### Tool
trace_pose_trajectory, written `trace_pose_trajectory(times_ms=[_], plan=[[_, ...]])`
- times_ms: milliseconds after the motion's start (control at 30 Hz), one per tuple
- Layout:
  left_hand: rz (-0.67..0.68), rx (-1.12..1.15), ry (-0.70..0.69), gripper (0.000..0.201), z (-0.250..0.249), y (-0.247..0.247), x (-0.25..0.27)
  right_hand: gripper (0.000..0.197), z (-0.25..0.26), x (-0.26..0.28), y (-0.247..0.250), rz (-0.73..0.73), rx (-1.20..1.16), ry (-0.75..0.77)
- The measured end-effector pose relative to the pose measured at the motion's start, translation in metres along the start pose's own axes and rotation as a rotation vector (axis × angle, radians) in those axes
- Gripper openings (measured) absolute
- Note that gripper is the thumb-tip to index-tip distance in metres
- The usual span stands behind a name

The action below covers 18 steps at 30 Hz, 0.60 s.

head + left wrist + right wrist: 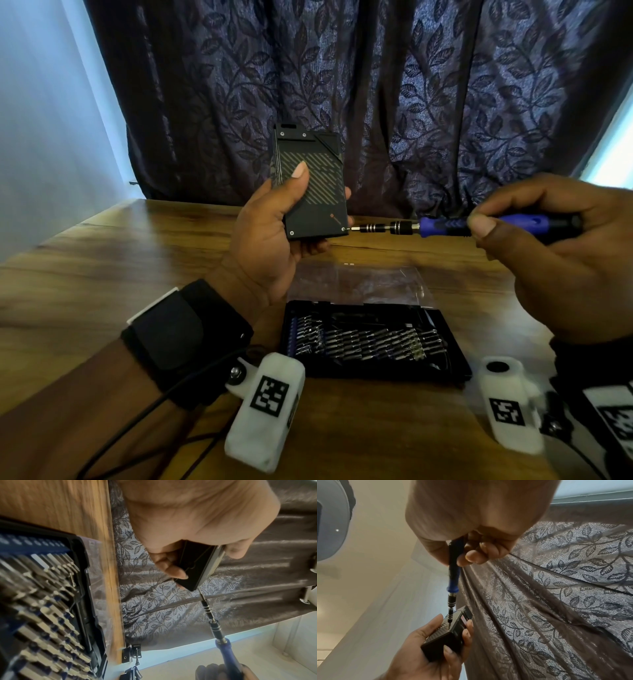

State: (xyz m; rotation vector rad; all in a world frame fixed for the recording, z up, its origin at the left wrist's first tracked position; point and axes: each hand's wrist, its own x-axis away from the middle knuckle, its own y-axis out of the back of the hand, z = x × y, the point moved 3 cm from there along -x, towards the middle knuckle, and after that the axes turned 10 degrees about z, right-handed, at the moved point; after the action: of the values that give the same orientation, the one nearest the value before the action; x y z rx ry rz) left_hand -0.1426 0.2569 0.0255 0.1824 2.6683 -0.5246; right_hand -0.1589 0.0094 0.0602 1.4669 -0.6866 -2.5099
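Your left hand (270, 236) wraps round the black box (315, 192) and holds it up; right of the box your right hand (555, 253) pinches the blue screwdriver (445, 226), which lies flat and points left, its tip at the box's lower right corner screw (343, 229).

My brown wood-grain table (102, 274) carries an open black plastic case (376, 374) (rows of silvery screwdriver bits inside) near my edge; a clear plastic sheet (359, 281) lies just behind it.
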Motion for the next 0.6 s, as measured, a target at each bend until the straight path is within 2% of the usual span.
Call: trace_pose_trajectory(times_ms=[200, 333, 433, 533, 600], plan=[[0.007, 0.011, 0.009, 0.052, 0.000, 0.001, 0.000, 0.002, 0.003, 0.000, 0.000, 0.012, 0.008, -0.004], [-0.020, -0.024, 0.024, 0.054, 0.000, 0.001, -0.001, 0.002, 0.008, 0.000, -0.002, 0.049, 0.134, 0.024], [-0.060, -0.078, 0.030, 0.053, 0.001, 0.002, -0.001, 0.008, 0.009, 0.000, -0.005, 0.092, 0.223, 0.043], [-0.101, -0.094, 0.040, 0.044, 0.005, 0.005, -0.002, 0.023, 0.002, -0.002, -0.006, 0.144, 0.197, 0.038], [-0.118, -0.086, 0.051, 0.039, 0.006, 0.006, -0.002, 0.023, -0.001, -0.003, -0.005, 0.162, 0.203, 0.034]])
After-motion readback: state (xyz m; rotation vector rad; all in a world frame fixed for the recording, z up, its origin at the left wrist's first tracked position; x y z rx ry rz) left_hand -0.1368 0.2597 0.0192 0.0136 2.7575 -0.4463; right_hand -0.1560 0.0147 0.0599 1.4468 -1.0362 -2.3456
